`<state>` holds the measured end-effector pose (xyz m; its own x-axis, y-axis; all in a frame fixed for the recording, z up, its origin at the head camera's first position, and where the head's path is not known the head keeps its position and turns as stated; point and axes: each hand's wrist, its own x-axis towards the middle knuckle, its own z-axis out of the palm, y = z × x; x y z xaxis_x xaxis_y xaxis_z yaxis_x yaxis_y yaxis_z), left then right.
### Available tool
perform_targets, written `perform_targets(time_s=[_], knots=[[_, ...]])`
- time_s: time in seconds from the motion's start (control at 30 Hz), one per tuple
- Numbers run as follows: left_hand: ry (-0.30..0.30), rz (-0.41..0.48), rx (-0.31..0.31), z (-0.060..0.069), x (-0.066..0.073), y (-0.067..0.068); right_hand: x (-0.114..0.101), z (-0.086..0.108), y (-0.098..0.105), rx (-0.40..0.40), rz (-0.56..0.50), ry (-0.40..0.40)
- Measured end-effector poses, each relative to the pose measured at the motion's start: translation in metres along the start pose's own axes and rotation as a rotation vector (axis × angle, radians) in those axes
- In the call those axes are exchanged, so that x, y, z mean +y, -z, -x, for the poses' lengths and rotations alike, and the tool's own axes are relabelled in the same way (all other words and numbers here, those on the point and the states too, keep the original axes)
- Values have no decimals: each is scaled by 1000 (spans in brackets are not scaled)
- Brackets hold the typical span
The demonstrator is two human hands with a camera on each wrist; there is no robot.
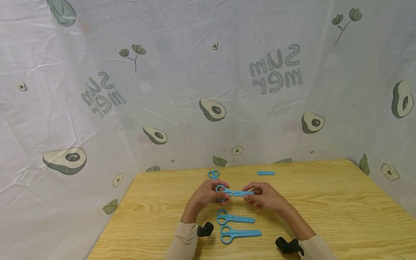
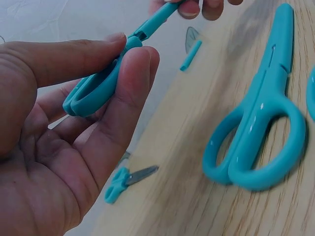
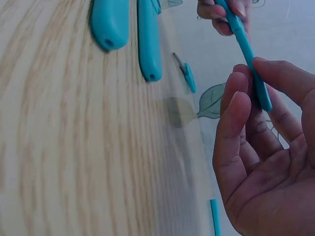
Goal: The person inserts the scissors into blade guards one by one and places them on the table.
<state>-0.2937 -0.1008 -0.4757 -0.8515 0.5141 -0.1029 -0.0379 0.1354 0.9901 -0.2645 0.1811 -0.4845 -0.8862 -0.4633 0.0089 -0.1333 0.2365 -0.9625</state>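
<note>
Pinching scissors (image 2: 97, 100) in left fingers (image 2: 135, 73), cover (image 3: 247, 49) in right fingers (image 3: 230, 120). Probably sheathing; next, perhaps push straight toward left fingers.

Blue scissors (image 1: 228, 191) and a blue cover (image 1: 239, 193), lined up between my hands.
My left hand (image 1: 207, 193) pinches the scissors, my right hand (image 1: 267, 196) the cover; nearer me on the worktop (image 1: 156, 202) lie one covered pair (image 1: 240, 219) and a second covered pair (image 1: 247, 233), farther off a third pair (image 1: 213, 175) and a loose cover (image 1: 266, 173).
</note>
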Motion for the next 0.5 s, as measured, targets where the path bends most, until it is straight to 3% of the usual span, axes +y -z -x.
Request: perform_targets(time_s=[0.5], knots=[[17, -36, 38, 3, -5, 4, 9, 2, 5, -12, 5, -16]])
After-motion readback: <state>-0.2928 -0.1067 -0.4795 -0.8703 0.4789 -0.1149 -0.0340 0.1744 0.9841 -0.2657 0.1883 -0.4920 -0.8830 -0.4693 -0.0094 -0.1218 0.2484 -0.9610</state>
